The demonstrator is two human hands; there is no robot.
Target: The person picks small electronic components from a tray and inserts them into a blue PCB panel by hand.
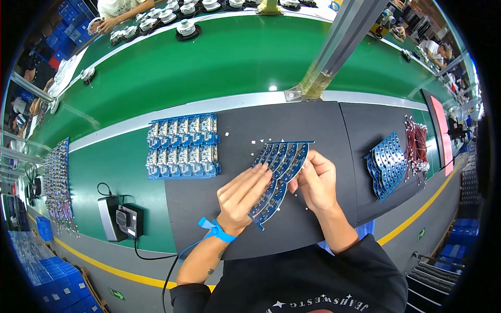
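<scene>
Over the dark mat, a blue circuit board panel made of several curved boards is tilted between my two hands. My left hand lies over its left side with the fingers closed on it, and a blue strap circles that wrist. At the panel's right edge, my right hand pinches the rim with thumb and fingers. Beyond my left hand, populated circuit board panels lie in two rows. Farther right rest a stack of blue panels and a bundle of dark red wires.
Small white bits lie scattered on the dark mat. A metal post rises at the mat's far edge. Left stand a black-and-grey device with cables and more boards. Across the green conveyor, people work beside round white parts.
</scene>
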